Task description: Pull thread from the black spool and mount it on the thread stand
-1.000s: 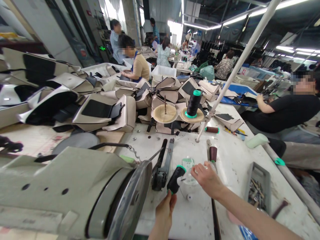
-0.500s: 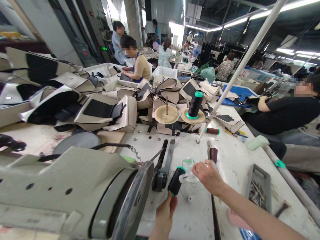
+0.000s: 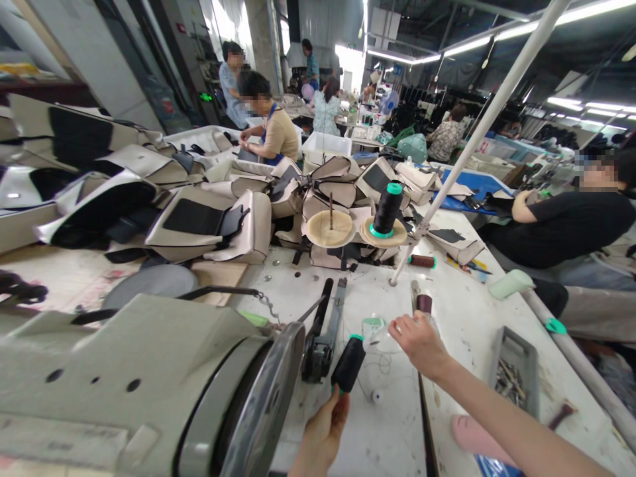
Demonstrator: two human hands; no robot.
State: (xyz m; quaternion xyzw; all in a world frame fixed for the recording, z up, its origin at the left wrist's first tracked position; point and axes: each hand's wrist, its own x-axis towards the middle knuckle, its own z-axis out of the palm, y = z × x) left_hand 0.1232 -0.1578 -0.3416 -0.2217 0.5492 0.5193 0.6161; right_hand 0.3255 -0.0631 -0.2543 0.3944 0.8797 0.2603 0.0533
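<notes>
My left hand (image 3: 325, 421) is closed round the lower end of a black thread spool (image 3: 348, 364) with green end rims, held tilted over the white table. My right hand (image 3: 417, 341) is closed round a translucent plastic bottle (image 3: 381, 342). The bottle lies on its side in the air, its narrow end pointing at the upper part of the spool; most of its body is hidden behind my fingers. Beneath them a small round white piece (image 3: 376, 396) and a loose loop of thread show on the table.
A sewing machine (image 3: 124, 377) with a handwheel fills the lower left. Another black spool (image 3: 387, 211) stands on a thread stand beside a slanting white pole (image 3: 477, 139). A grey tray (image 3: 514, 371) of metal parts lies right. Beige bags (image 3: 209, 225) are piled behind; co-workers sit beyond.
My right hand and the bottle have shifted slightly right, and the bottle's narrow end has turned. My left hand has moved a little left and down with the spool.
</notes>
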